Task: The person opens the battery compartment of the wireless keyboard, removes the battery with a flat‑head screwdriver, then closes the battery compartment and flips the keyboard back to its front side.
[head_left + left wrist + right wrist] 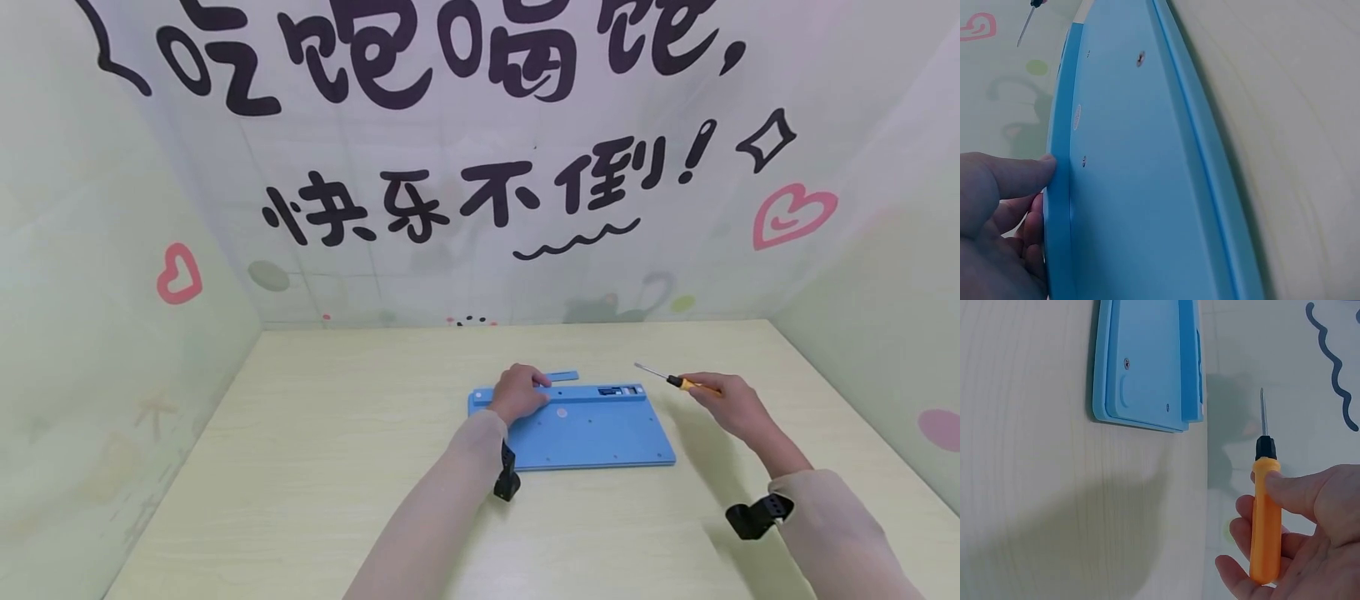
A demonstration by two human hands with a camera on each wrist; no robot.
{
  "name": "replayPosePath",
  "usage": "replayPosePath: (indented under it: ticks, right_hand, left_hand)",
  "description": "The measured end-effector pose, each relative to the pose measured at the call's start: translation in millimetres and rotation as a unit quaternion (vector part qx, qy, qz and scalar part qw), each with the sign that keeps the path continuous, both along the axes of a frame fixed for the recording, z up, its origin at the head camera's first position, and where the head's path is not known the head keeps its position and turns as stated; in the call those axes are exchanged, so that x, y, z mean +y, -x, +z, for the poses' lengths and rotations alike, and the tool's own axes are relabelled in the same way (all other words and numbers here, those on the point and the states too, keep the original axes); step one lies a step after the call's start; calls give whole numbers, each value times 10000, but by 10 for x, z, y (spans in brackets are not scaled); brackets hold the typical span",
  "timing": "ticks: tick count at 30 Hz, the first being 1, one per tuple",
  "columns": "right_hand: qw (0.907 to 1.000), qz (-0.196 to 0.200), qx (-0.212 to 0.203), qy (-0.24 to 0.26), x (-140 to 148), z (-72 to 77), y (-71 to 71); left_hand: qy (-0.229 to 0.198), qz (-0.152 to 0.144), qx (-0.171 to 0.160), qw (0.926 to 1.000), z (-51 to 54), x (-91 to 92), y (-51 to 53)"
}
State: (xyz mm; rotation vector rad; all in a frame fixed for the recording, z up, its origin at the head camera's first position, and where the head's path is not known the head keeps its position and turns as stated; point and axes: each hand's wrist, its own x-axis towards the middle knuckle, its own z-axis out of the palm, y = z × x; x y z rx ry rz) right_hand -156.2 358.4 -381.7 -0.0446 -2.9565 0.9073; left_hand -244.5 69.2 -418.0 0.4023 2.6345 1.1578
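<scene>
A blue board (600, 439) is lying on the table (337, 492) as I am pinching its far ridge (579, 394) with my left hand (519, 393) and grasping a screwdriver (1265, 528) with my right hand (735, 407) beside it; a blue strip (564, 377) is lying behind.

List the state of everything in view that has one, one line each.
Blue device: lying screw side up
Compartment: uncovered
Blue strip: loose, lying beyond the device
Screwdriver: held up, tip touching nothing
Left hand: gripping the device
Right hand: holding the screwdriver
</scene>
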Motion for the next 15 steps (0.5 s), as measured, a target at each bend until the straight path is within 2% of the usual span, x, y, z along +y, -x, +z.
replayPosePath:
  ticks: [6, 15]
  right_hand:
    - [9998, 172, 10, -130, 1, 44, 8]
    - [9993, 205, 249, -186, 37, 46, 64]
  left_hand:
    - [31, 3, 27, 10000, 0, -6, -6]
    - [55, -22, 50, 10000, -6, 3, 9]
